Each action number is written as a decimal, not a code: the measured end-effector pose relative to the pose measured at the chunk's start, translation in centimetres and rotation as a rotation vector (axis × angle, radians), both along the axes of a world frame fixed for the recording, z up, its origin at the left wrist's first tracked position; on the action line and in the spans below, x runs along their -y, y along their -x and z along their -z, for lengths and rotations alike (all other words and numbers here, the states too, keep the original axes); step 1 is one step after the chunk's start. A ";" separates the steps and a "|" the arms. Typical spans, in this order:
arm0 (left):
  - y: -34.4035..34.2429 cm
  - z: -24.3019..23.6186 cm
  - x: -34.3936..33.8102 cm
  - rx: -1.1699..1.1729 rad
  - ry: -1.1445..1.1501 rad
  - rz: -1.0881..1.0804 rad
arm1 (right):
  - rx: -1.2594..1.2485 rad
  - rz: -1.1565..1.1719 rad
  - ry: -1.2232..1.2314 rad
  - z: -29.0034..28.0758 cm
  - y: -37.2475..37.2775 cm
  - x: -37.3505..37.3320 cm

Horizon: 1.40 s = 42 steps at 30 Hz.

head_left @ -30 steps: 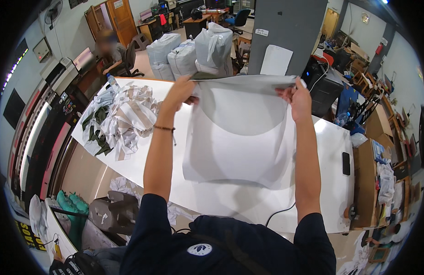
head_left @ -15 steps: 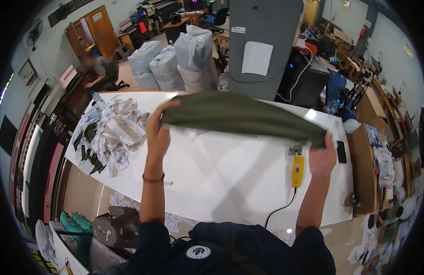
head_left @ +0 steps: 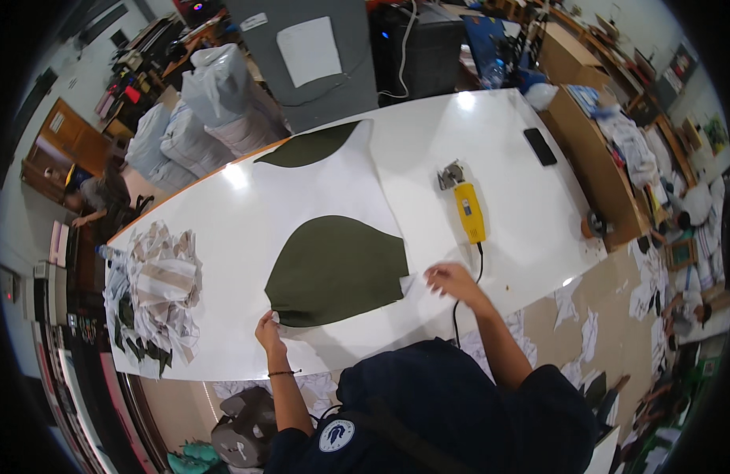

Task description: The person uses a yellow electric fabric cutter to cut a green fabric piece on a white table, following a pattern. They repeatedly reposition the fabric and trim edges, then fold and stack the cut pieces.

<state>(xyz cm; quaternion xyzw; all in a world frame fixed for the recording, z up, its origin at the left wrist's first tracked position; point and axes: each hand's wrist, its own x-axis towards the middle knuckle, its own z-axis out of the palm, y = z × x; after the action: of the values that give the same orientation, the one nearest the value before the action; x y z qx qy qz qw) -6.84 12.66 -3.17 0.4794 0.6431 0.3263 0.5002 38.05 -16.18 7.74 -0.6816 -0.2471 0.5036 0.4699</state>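
An olive-green fabric panel (head_left: 337, 272) with a curved top edge lies spread on the white table in front of me. My left hand (head_left: 270, 332) pinches its lower left corner, where the cloth is puckered. My right hand (head_left: 453, 284) is just off the panel's lower right corner, its fingers apart and slightly blurred. Between that hand and the cloth edge is a small white tag (head_left: 409, 283). Beyond the panel, white material (head_left: 345, 189) stretches toward another olive piece (head_left: 314, 147) at the far edge; whether these are joined I cannot tell.
To the right lies a yellow handheld cutter (head_left: 469, 212), its black cord running toward me. A dark phone (head_left: 539, 147) is farther right. Crumpled scraps (head_left: 163, 288) cover the table's left end. Stuffed sacks (head_left: 219, 87) stand behind, and a cardboard box (head_left: 598, 150) borders the right.
The olive panel, held up and stretched between both hands before, now lies flat on the table. My right hand has let go of it. The view has turned to the right.
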 end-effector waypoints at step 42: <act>1.9 2.3 2.5 -1.294 -0.625 0.773 | 0.684 0.565 0.350 5.7 -11.3 -3.3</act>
<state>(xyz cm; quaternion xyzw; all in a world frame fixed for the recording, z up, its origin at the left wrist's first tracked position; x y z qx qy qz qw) -8.78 10.16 -5.46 0.8783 0.4733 -0.0465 -0.0497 49.37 -12.89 1.99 -0.9177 -0.1039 0.1371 0.3582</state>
